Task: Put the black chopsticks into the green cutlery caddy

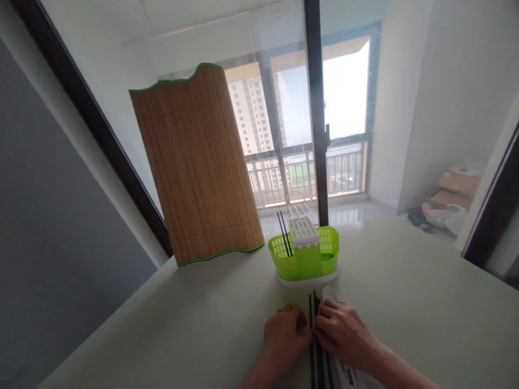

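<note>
Both of my hands rest low on the pale table (194,324), pinching a bundle of black chopsticks (313,308) that lies pointing away from me. My left hand (284,340) presses on the bundle from the left. From the right, my right hand (344,332) grips the same sticks with its fingertips. Just beyond the hands lies a white spoon (329,293), partly hidden. Behind it stands a green plastic cutlery holder (304,256) with a white insert, and two black chopsticks (284,233) stand upright in its left compartment.
A rolled bamboo mat (198,162) with green trim stands upright on the table's far left. A white packet (348,375) lies under my right wrist. Beyond the table are a glass door, a balcony railing and bags on the floor at right.
</note>
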Available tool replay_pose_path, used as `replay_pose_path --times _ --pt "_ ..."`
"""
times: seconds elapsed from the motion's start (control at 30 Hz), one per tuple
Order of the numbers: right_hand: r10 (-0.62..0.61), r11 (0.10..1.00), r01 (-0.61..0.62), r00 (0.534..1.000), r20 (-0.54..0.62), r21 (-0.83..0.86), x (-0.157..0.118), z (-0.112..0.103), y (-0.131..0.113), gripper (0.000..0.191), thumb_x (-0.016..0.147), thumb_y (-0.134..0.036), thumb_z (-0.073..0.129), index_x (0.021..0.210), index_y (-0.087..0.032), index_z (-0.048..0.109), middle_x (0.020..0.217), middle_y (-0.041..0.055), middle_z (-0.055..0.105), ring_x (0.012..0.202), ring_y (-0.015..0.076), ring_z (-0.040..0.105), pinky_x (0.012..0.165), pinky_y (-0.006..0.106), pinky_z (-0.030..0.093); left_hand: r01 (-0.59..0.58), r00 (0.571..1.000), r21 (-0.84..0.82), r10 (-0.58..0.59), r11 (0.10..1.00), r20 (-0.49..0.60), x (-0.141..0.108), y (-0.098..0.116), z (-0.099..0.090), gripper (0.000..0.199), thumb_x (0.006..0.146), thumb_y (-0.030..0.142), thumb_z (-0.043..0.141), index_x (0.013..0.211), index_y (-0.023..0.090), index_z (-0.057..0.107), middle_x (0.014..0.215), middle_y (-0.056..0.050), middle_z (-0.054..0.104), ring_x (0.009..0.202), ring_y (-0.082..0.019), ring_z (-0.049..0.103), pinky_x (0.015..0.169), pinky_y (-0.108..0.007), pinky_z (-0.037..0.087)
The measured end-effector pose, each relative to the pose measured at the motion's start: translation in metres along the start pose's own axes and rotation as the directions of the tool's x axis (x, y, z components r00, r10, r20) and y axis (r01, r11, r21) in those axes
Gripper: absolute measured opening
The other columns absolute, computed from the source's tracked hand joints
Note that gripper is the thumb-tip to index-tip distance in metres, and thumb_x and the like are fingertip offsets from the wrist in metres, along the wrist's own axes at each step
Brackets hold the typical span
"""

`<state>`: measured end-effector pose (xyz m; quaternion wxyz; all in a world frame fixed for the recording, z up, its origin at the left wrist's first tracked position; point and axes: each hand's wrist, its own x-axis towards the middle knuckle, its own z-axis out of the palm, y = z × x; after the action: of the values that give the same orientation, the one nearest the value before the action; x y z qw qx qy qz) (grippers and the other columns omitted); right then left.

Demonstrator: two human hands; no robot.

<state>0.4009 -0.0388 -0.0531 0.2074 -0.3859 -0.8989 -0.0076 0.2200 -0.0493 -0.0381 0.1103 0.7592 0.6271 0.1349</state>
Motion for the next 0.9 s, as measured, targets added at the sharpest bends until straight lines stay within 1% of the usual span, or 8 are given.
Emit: replay_pose_path --times 0.13,0.3,0.4,0.5,0.57,0.73,0.83,0.9 --pt "0.013 1.0 -0.013 1.0 -0.001 -0.003 0.0 0.002 0.002 0.011 0.087 -0.021 0.053 0.076 -0.022 0.056 0.081 0.0009 0.06 0.08 0.019 0.052 0.067 0.031 0.033 0.011 1.0 0.001 -0.011 1.0 0.014 0.0 0.0 -0.001 0.019 0.074 0.037 0.059 0.085 0.022 0.063 0.088 -0.001 0.066 0.081 -0.02 0.059 0.068 -0.028 0.039" --pt "0.013 1.0 -0.013 1.0 -0.006 0.004 0.0 0.001 0.002 0.014 0.088 -0.021 0.052 0.074 -0.022 0.055 0.079 0.001 0.06 0.08 0.0193 0.052 0.067 0.031 0.033 0.022 1.0 0.003 -0.022 1.0 -0.02 -0.001 0.0 0.003 0.026 0.076 0.044 0.058 0.089 0.022 0.063 0.089 -0.002 0.066 0.083 -0.021 0.061 0.071 -0.03 0.041" --pt "0.005 1.0 -0.005 1.0 0.001 0.012 0.0 0.0 0.002 0.012 0.087 -0.022 0.054 0.075 -0.022 0.056 0.08 0.0008 0.06 0.081 0.0197 0.052 0.067 0.031 0.033 0.019 1.0 0.01 -0.019 1.0 0.001 -0.002 0.001 0.002 0.027 0.074 0.044 0.06 0.09 0.022 0.063 0.091 -0.002 0.066 0.084 -0.021 0.061 0.071 -0.03 0.042" --pt "0.006 1.0 -0.006 1.0 0.002 0.013 -0.001 0.0 0.002 0.009 0.086 -0.023 0.055 0.077 -0.023 0.057 0.081 0.0009 0.061 0.082 0.0199 0.052 0.068 0.031 0.034 0.026 0.999 0.033 -0.027 0.999 0.028 -0.001 0.001 -0.002 0.022 0.074 0.037 0.059 0.091 0.023 0.063 0.091 -0.001 0.066 0.084 -0.021 0.062 0.071 -0.029 0.044" --pt "0.016 1.0 -0.016 1.0 0.005 0.007 0.0 0.001 0.001 0.01 0.086 -0.022 0.054 0.077 -0.022 0.057 0.081 0.001 0.061 0.082 0.0195 0.053 0.069 0.031 0.034 0.044 0.998 0.085 -0.047 0.995 0.042 -0.001 0.001 -0.007 0.021 0.075 0.03 0.056 0.092 0.022 0.064 0.093 -0.002 0.066 0.083 -0.021 0.063 0.071 -0.029 0.044" --pt "0.024 1.0 -0.024 1.0 0.01 -0.004 0.0 0.002 0.001 0.012 0.088 -0.021 0.053 0.076 -0.022 0.057 0.081 0.001 0.061 0.082 0.0194 0.053 0.069 0.031 0.035 0.146 0.984 0.29 -0.169 0.946 0.057 0.003 -0.002 -0.019 0.028 0.077 0.011 0.046 0.097 0.014 0.064 0.098 -0.012 0.067 0.09 -0.027 0.065 0.074 -0.034 0.048" --pt "0.019 1.0 -0.019 1.0 0.005 -0.001 0.0 0.003 0.002 0.012 0.088 -0.022 0.053 0.077 -0.022 0.057 0.082 0.0004 0.061 0.082 0.0192 0.054 0.07 0.031 0.035 0.168 0.976 0.321 -0.203 0.932 0.077 0.006 -0.005 -0.024 0.03 0.079 0.006 0.043 0.098 0.01 0.065 0.097 -0.016 0.068 0.092 -0.029 0.066 0.075 -0.036 0.048" --pt "0.016 1.0 -0.016 1.0 0.0 -0.003 0.0 0.004 0.002 0.013 0.089 -0.022 0.052 0.076 -0.023 0.056 0.082 0.0002 0.061 0.082 0.0191 0.054 0.07 0.031 0.035 0.166 0.977 0.316 -0.199 0.934 0.073 0.007 -0.008 -0.025 0.031 0.08 0.005 0.04 0.098 0.01 0.065 0.095 -0.016 0.069 0.092 -0.028 0.066 0.076 -0.035 0.048"
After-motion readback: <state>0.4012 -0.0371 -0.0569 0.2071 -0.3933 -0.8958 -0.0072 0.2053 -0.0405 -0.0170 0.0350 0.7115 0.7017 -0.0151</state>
